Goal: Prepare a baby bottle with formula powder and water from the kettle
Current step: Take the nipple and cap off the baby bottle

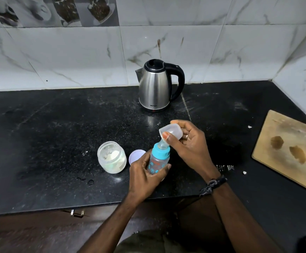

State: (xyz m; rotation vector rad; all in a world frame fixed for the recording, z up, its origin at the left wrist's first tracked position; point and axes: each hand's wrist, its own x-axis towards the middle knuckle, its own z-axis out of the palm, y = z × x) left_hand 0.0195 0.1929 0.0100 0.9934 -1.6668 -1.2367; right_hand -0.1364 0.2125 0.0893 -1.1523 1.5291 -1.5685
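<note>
The bottle [157,162] is held just above the front part of the counter [57,134], tilted a little, its blue collar [160,151] and clear teat [162,143] pointing up and away from the person. The left hand [145,175] grips its body, fingers [164,169] curled round the lower half with the thumb on the near side. The right hand [187,141] holds the clear cap [170,131] just above the teat, tipped with its open end down and to the left; the thumb presses on the cap's near wall and the other fingers curl behind it. A ring shows on one finger and a dark band [213,185] sits on the right wrist.

Just left of the bottle a round white lid [135,156] lies flat on the counter, partly hidden by the left hand. Beside it stands an open glass jar [111,157] with white powder in it.

Farther back, near the marble-tiled wall [75,61], stands a steel kettle [156,86], lid shut, black handle to the right and spout to the left. A stained wooden board [291,148] lies at the right edge of the counter, well apart from the hands.
</note>
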